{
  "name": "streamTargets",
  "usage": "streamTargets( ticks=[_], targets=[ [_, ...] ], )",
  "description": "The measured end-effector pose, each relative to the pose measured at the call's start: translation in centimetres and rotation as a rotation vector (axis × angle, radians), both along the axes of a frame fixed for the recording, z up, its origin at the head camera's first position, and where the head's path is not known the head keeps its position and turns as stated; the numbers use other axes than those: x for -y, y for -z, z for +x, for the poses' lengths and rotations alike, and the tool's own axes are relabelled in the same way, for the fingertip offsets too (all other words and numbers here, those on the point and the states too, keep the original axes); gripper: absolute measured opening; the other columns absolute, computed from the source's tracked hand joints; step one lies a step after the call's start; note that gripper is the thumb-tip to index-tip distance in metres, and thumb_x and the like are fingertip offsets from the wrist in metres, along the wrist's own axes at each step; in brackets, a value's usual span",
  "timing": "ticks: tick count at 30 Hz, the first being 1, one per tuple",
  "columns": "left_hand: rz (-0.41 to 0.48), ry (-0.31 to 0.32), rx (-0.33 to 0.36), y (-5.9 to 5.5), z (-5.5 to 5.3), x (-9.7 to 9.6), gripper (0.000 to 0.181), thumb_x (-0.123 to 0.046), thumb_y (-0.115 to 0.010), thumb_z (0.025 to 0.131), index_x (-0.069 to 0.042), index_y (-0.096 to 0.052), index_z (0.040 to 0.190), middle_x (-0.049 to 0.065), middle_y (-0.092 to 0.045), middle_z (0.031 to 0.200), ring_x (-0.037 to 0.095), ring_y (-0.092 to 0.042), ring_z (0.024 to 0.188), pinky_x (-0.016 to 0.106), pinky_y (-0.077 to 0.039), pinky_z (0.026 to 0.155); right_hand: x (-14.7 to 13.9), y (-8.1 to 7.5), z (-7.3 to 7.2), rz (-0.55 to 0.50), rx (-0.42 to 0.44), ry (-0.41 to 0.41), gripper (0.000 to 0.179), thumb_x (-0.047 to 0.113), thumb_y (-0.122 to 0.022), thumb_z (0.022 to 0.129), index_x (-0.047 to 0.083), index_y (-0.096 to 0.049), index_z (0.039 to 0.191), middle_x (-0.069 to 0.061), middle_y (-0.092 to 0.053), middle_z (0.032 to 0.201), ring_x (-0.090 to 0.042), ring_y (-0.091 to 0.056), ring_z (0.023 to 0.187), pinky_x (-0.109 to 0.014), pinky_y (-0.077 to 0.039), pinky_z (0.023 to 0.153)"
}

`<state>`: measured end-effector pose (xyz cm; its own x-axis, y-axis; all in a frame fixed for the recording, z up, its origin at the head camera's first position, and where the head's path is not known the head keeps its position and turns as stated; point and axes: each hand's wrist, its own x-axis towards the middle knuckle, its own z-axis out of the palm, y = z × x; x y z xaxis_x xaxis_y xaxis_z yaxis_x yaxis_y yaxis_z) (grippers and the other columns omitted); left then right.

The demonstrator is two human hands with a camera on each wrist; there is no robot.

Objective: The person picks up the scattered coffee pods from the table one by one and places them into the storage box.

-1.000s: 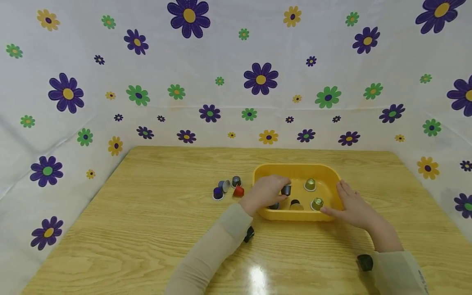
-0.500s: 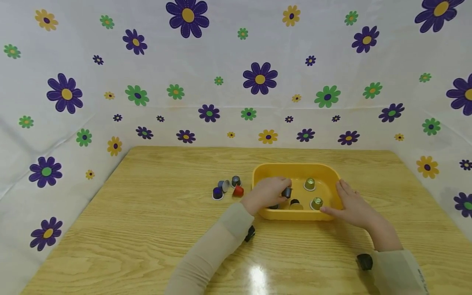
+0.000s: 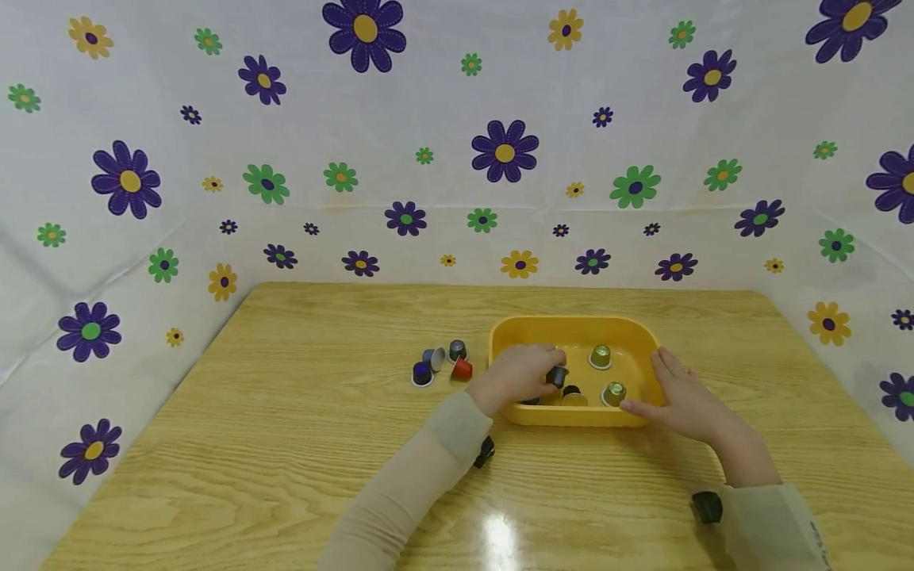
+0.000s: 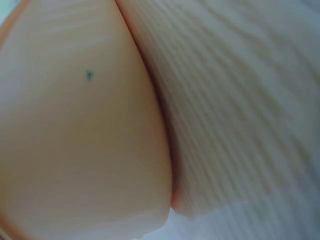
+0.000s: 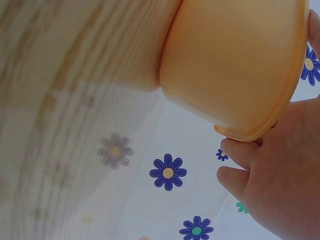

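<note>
My left hand (image 3: 517,373) reaches over the left side of a yellow plastic bin (image 3: 628,323) in the head view, its fingertips pinching a dark grey coffee capsule (image 3: 556,377). Below the fingers, another dark capsule (image 3: 531,400) is mostly hidden. A black-topped capsule (image 3: 572,394) lies by the near wall, and two green-gold capsules (image 3: 601,357) stand upright to its right. My right hand (image 3: 689,404) rests on the bin's right near corner, fingers extended along the rim and thumb on the front edge. Only the bin's outer wall (image 4: 100,140) shows in the left wrist view.
Left of the bin, a small cluster lies on the wooden table (image 3: 321,444): a purple-blue capsule (image 3: 422,373), a grey-blue one on its side (image 3: 433,360), a dark grey one (image 3: 457,350) and a red one (image 3: 462,369). A flowered cloth (image 3: 443,103) hangs behind.
The dark grey capsule in my left fingertips has shifted slightly right and down and turned a little. My right hand and the bin have stayed in place.
</note>
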<state>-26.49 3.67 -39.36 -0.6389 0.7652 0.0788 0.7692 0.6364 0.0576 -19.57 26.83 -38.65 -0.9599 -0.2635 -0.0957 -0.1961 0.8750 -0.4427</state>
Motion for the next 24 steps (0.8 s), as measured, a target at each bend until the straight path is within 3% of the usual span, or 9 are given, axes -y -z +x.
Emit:
streamTargets(
  ticks=[13, 24],
  targets=[
    [-0.069, 0.018, -0.012, -0.30, 0.18, -0.09, 0.026, -0.031, -0.058, 0.069, -0.018, -0.050, 0.090, -0.008, -0.050, 0.080, 0.004, -0.043, 0.063, 0.018, -0.036, 0.053, -0.01, 0.05, 0.05, 0.002, 0.004, 0.002, 0.095, 0.058, -0.041, 0.068, -0.007, 0.001, 0.123, -0.024, 0.005, 0.126, -0.036, 0.004, 0.112, -0.051, -0.003, 0.085],
    [-0.078, 0.022, 0.008, 0.11, -0.13, -0.20, 0.017, -0.029, -0.059, 0.069, -0.019, -0.050, 0.079, -0.011, -0.045, 0.068, 0.005, -0.041, 0.058, 0.019, -0.033, 0.049, 0.02, 0.07, 0.08, 0.000, -0.006, 0.000, 0.094, 0.057, -0.041, 0.068, -0.007, 0.000, 0.123, -0.024, 0.004, 0.126, -0.036, 0.003, 0.112, -0.051, -0.004, 0.084]
  ],
)
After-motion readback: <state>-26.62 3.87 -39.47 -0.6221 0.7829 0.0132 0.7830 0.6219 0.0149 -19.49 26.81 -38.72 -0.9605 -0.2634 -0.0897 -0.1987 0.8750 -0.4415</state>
